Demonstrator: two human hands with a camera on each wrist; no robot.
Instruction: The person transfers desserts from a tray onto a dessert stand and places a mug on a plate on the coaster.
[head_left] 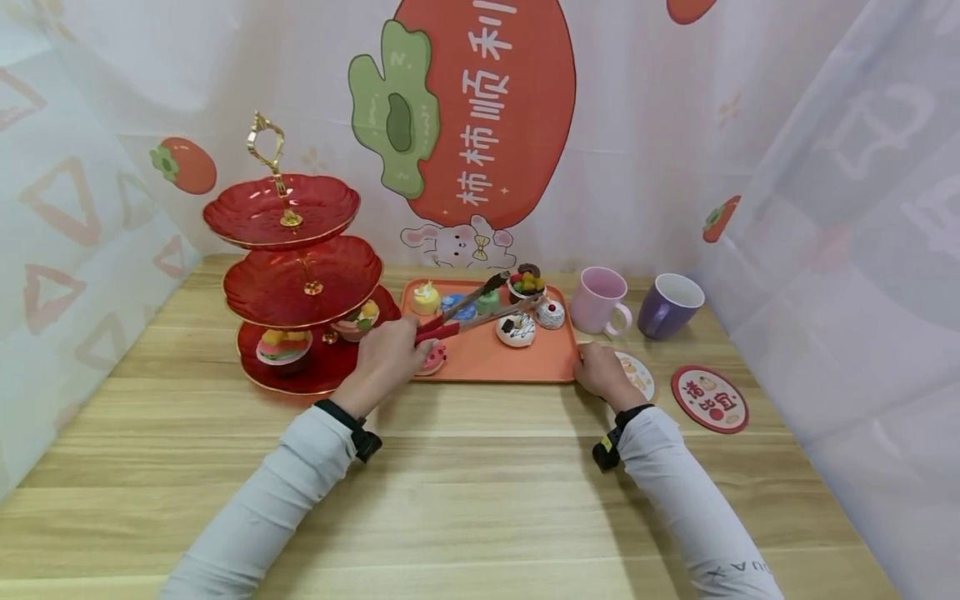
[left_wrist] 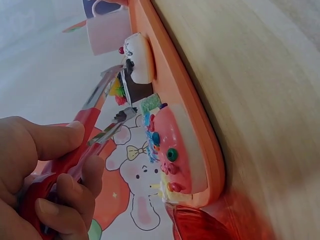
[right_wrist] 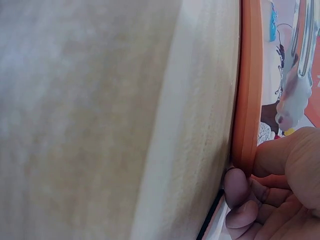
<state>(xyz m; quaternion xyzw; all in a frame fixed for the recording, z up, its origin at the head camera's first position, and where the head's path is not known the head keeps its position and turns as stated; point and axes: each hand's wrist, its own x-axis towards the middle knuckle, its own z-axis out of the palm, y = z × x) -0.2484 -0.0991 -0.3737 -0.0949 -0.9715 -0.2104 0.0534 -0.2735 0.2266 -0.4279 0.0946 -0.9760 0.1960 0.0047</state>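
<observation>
Red-handled metal tongs [head_left: 468,310] sit in my left hand [head_left: 386,358], fingers curled tight round the red grips near the hinge, thumb on top; the wrist view shows the handles [left_wrist: 75,155] running out past my knuckles. Both arms of the tongs stretch away from my fingers, up and to the right over the orange plastic tray [head_left: 540,358], their tips spread apart on either side of the dark chocolate cupcake with fruit on top [head_left: 527,283] at the tray's far edge. I can't tell whether the tips touch it. Just beside my left knuckles, at the tray's near left corner, lies the pink frosted doughnut with coloured beads [left_wrist: 175,155]. Further along there's a white doughnut with dark drizzle [head_left: 516,330] and a small white cake with a red cherry [head_left: 550,313].

My right hand [head_left: 603,373] pinches the tray's near right corner, thumb over the rim [right_wrist: 248,100], fingertips [right_wrist: 236,187] tucked beneath.

Left of the tray stands a red three-tier stand with gold handle [head_left: 288,292]; right of it, a pink mug [head_left: 600,300] and a purple mug [head_left: 670,306], all on the wooden table [head_left: 480,500].
</observation>
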